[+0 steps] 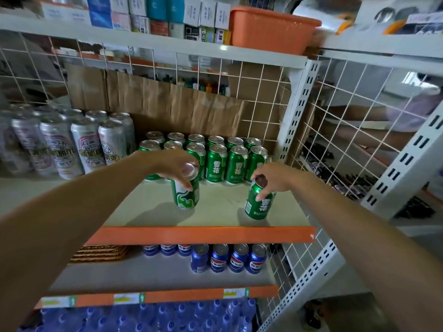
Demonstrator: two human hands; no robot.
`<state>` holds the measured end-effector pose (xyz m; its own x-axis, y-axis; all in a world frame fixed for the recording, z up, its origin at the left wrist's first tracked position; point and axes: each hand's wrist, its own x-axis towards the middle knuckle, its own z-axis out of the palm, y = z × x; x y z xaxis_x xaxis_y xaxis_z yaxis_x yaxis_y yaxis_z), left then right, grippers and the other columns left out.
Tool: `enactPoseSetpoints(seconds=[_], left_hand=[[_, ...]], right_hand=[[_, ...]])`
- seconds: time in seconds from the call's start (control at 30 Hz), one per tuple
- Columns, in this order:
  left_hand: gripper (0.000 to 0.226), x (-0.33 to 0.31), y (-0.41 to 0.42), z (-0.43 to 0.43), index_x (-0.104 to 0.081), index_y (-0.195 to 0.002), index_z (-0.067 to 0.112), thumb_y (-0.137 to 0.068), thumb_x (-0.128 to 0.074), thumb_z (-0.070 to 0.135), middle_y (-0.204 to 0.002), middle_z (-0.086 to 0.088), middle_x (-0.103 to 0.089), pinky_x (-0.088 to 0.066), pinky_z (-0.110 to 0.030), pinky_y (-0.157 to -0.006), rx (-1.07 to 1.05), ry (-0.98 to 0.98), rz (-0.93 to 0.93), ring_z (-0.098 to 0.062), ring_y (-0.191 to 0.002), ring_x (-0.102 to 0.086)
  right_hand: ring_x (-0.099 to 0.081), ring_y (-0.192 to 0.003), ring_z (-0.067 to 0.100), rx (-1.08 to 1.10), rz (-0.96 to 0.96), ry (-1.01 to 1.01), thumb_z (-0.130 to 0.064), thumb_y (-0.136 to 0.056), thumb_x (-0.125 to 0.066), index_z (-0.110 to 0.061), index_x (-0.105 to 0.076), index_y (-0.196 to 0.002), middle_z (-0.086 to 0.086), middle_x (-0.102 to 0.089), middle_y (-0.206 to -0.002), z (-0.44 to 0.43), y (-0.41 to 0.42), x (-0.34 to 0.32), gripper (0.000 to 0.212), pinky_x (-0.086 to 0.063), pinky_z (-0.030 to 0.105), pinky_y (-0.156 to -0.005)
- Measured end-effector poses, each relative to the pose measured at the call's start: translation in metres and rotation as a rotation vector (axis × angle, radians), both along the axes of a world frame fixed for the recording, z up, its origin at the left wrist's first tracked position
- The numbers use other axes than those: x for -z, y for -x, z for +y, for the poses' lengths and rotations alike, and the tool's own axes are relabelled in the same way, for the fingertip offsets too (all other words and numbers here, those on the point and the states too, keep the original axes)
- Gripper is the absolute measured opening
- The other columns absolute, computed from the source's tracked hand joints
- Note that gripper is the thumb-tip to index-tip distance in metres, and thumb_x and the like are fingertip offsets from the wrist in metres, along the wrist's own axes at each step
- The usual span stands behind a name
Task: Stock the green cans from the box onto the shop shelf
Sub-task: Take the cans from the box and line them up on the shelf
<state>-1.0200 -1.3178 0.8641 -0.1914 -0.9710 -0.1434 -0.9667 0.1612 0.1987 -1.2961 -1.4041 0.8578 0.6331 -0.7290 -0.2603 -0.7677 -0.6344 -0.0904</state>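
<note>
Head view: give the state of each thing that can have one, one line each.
Left hand: grips the left can at its top.
Right hand: grips the right can at its top.
Left can: tilted.
Right can: tilted.
Stocked green cans: upright, two rows at the back.
Blue cans: upright, lower shelf.
Silver cans: upright.

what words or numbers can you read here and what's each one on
"雪花": on the stocked green cans and the green can in the right hand.
"0.38": sideways on a small box on the top shelf.
Blue cans: round logo only, wording too blurred.
Silver cans, shelf-edge tags, other boxes: too blurred to read.
</note>
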Motion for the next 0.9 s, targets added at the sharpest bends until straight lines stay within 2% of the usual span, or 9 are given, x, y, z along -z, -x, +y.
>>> enactPoseSetpoints(seconds=[0.27, 0.37, 0.43, 0.53, 0.6, 0.73, 0.8, 0.9], left_hand=[[0.069, -0.008, -0.021, 0.002, -0.047, -0.131, 0.024, -0.071, -0.077, 0.041, -0.13, 0.0, -0.049, -0.039, -0.03, -0.093, 0.039, -0.019, 0.044, -0.016, -0.112, -0.046], [0.068, -0.014, -0.026, 0.003, -0.048, -0.13, 0.025, -0.071, -0.077, 0.042, -0.128, 0.002, -0.05, -0.039, -0.029, -0.09, 0.055, 0.0, 0.068, -0.013, -0.108, -0.046], [0.068, -0.021, -0.026, 0.005, -0.046, -0.132, 0.024, -0.073, -0.076, 0.039, -0.125, 0.005, -0.05, -0.036, -0.024, -0.084, 0.07, 0.001, 0.108, -0.01, -0.104, -0.045], [0.068, -0.033, -0.022, 0.005, -0.044, -0.134, 0.025, -0.075, -0.076, 0.035, -0.113, 0.011, -0.046, -0.035, -0.019, -0.077, 0.103, 0.024, 0.123, -0.009, -0.102, -0.044], [0.068, -0.039, -0.02, 0.004, -0.047, -0.132, 0.025, -0.073, -0.077, 0.037, -0.113, 0.011, -0.048, -0.038, -0.02, -0.079, 0.119, 0.052, 0.127, -0.01, -0.103, -0.046], [0.066, -0.046, -0.014, 0.001, -0.051, -0.129, 0.022, -0.071, -0.078, 0.037, -0.122, 0.006, -0.055, -0.045, -0.03, -0.092, 0.168, 0.048, 0.16, -0.014, -0.105, -0.052], [0.064, -0.049, -0.009, 0.002, -0.051, -0.127, 0.023, -0.071, -0.078, 0.037, -0.119, 0.007, -0.055, -0.044, -0.026, -0.087, 0.197, 0.043, 0.16, -0.012, -0.103, -0.052], [0.062, -0.052, -0.005, 0.002, -0.051, -0.126, 0.025, -0.071, -0.078, 0.037, -0.11, 0.013, -0.052, -0.038, -0.015, -0.075, 0.213, 0.056, 0.167, -0.006, -0.096, -0.05]], right_hand=[[-0.043, -0.127, 0.026, 0.097, 0.0, 0.013, -0.042, -0.073, -0.076, -0.028, -0.041, -0.138, 0.004, -0.042, -0.144, 0.0, 0.0, 0.007, 0.076, -0.038, 0.045, -0.103], [-0.034, -0.136, 0.024, 0.075, -0.091, 0.047, -0.043, -0.075, -0.074, -0.027, -0.032, -0.144, 0.003, -0.033, -0.151, 0.008, -0.011, 0.005, 0.083, -0.03, 0.042, -0.111], [-0.038, -0.133, 0.022, 0.034, -0.202, 0.051, -0.039, -0.078, -0.073, -0.024, -0.03, -0.145, 0.003, -0.039, -0.148, 0.019, -0.025, 0.002, 0.081, -0.03, 0.036, -0.109], [-0.053, -0.119, 0.021, 0.009, -0.306, -0.002, -0.041, -0.076, -0.073, -0.024, -0.031, -0.144, 0.004, -0.051, -0.137, 0.031, -0.048, 0.005, 0.082, -0.041, 0.036, -0.101], [-0.058, -0.112, 0.021, 0.005, -0.322, -0.044, -0.043, -0.075, -0.074, -0.021, -0.031, -0.144, 0.006, -0.053, -0.133, 0.035, -0.063, 0.01, 0.084, -0.045, 0.034, -0.096], [-0.06, -0.102, 0.015, 0.004, -0.393, -0.148, -0.045, -0.07, -0.078, -0.021, -0.035, -0.141, 0.002, -0.056, -0.126, 0.04, -0.085, 0.017, 0.087, -0.048, 0.03, -0.092], [-0.057, -0.104, 0.01, -0.005, -0.473, -0.195, -0.038, -0.069, -0.081, -0.021, -0.04, -0.135, -0.003, -0.057, -0.124, 0.043, -0.094, 0.018, 0.079, -0.045, 0.022, -0.09], [-0.055, -0.109, 0.01, 0.013, -0.595, -0.257, -0.029, -0.069, -0.082, -0.022, -0.044, -0.13, -0.007, -0.058, -0.121, 0.044, -0.105, 0.018, 0.073, -0.042, 0.024, -0.095]])
